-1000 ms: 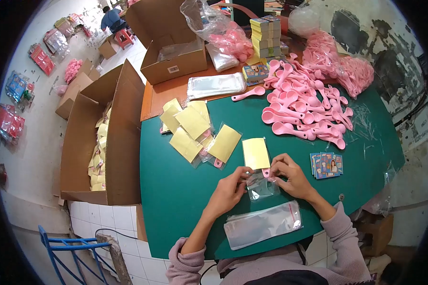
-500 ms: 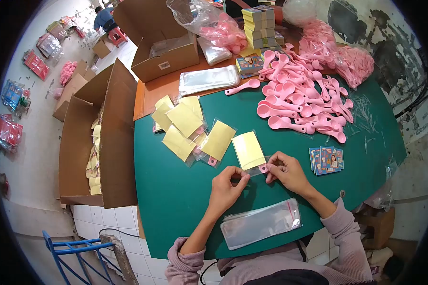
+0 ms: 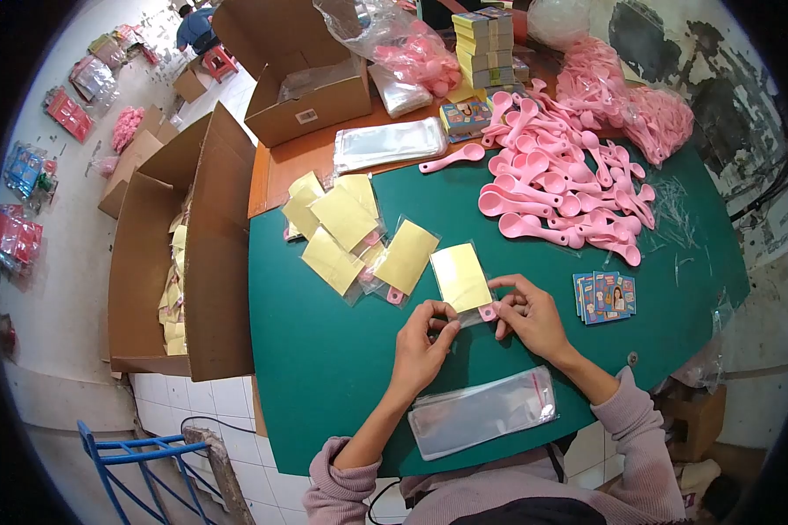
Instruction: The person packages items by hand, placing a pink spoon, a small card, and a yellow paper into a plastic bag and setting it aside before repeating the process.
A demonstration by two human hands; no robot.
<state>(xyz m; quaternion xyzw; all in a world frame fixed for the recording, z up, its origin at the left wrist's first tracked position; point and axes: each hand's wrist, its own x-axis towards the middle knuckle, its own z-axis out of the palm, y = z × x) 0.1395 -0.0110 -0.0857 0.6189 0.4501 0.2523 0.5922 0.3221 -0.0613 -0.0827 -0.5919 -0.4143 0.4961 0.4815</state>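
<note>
A clear plastic bag with a yellow card (image 3: 462, 276) and a pink spoon handle (image 3: 487, 311) inside lies on the green table in front of me. My left hand (image 3: 425, 346) pinches the bag's lower left edge between thumb and fingers. At the lower right corner, beside the pink handle, my right hand (image 3: 531, 320) is closed on the bag's edge, its index finger reaching along the card's side. Between my forearms lies a stack of clear plastic bags (image 3: 481, 416). Left of the held bag is a pile of filled bags with yellow cards (image 3: 345, 217).
Pink measuring spoons (image 3: 534, 188) are heaped at the back right. Blue printed cards (image 3: 606, 297) lie right of my right hand. An open cardboard box (image 3: 223, 262) stands against the table's left side. More clear bags (image 3: 390, 144) and card stacks (image 3: 483, 44) sit farther back.
My left fingers have moved up slightly onto the bag's lower edge. My right index finger has stretched out along the card's side. The whole view has shifted slightly.
</note>
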